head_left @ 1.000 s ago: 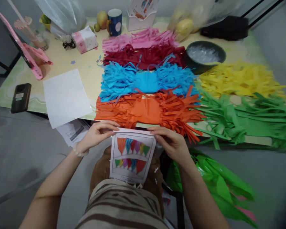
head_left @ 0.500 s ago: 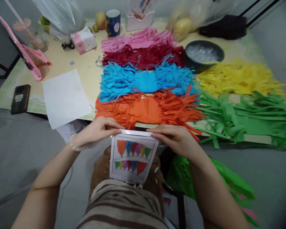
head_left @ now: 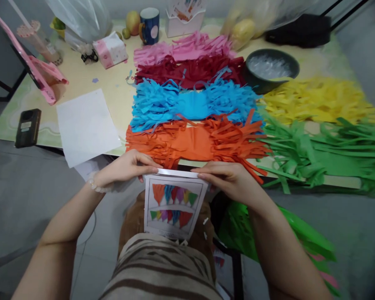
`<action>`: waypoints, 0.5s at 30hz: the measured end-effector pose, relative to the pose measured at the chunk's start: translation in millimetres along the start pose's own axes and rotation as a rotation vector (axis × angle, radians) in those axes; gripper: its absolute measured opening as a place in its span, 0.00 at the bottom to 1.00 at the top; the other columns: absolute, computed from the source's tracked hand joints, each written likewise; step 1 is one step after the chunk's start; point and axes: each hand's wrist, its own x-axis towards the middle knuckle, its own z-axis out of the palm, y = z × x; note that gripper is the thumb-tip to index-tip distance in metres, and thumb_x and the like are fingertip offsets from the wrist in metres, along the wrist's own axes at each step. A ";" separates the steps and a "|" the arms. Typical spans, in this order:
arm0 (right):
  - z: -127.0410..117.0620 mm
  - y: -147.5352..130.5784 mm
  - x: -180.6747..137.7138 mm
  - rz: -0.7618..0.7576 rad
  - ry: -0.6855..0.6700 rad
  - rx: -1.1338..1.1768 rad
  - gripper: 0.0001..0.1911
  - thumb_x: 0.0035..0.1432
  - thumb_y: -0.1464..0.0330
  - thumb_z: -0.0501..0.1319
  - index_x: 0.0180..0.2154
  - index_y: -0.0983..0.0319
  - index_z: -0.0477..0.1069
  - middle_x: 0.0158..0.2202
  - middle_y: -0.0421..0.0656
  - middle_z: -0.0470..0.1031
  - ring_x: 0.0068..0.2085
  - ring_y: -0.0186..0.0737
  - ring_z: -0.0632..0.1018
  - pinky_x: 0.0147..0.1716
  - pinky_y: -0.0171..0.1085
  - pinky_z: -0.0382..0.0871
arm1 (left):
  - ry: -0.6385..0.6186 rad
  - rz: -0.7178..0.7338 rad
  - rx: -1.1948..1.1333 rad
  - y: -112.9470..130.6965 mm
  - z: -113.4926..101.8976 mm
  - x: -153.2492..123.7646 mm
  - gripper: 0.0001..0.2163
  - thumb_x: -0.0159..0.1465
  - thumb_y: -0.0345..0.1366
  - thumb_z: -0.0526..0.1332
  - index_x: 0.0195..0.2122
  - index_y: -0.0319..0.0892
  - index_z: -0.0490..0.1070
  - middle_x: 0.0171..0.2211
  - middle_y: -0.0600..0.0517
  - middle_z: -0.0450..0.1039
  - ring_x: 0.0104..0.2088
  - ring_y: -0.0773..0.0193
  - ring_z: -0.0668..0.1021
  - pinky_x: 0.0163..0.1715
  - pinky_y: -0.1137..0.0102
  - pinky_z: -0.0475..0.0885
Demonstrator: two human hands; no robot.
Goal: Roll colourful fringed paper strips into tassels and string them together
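Over the brown-trousered lap [head_left: 133, 220], just beside the tabletop [head_left: 118, 83], the left hand [head_left: 128, 167] and right hand [head_left: 233, 180] hold the bunting-printed sheet [head_left: 173, 206] in closed pinches at opposite ends of its white top strip [head_left: 177, 173], which runs crosswise between them, neither hand clearly nearer.

Nothing readable here! On the white paper sheet printed with colourful pennants [head_left: 171, 205] I'm holding, lower centre, the small print line [head_left: 169, 234] along the bottom blurs. Over at the left edge, the pale rectangular label [head_left: 26, 125] on my dark rectangular phone [head_left: 30, 134]: too small to make out.
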 end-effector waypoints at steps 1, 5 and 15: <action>-0.1 0.0 0.2 0.012 -0.006 0.009 0.15 0.62 0.57 0.63 0.42 0.56 0.83 0.34 0.43 0.83 0.26 0.36 0.79 0.21 0.31 0.71 | 0.003 -0.002 -0.019 -0.7 -0.1 0.0 0.11 0.61 0.39 0.66 0.43 0.43 0.84 0.36 0.45 0.83 0.28 0.62 0.79 0.23 0.73 0.76; -0.7 -0.7 -0.7 0.057 -0.021 0.004 0.14 0.63 0.58 0.62 0.43 0.56 0.83 0.35 0.43 0.83 0.25 0.35 0.78 0.19 0.30 0.70 | -0.012 -0.019 -0.053 -1.4 -1.2 -0.4 0.11 0.62 0.40 0.66 0.43 0.44 0.84 0.36 0.46 0.83 0.30 0.62 0.80 0.26 0.73 0.78; 1.0 2.1 -3.5 -0.045 -0.022 0.042 0.13 0.64 0.60 0.62 0.44 0.55 0.82 0.41 0.45 0.84 0.41 0.43 0.83 0.35 0.37 0.80 | 0.078 0.155 0.117 -7.0 5.4 -6.5 0.10 0.65 0.37 0.63 0.43 0.45 0.83 0.44 0.45 0.82 0.41 0.57 0.82 0.39 0.69 0.78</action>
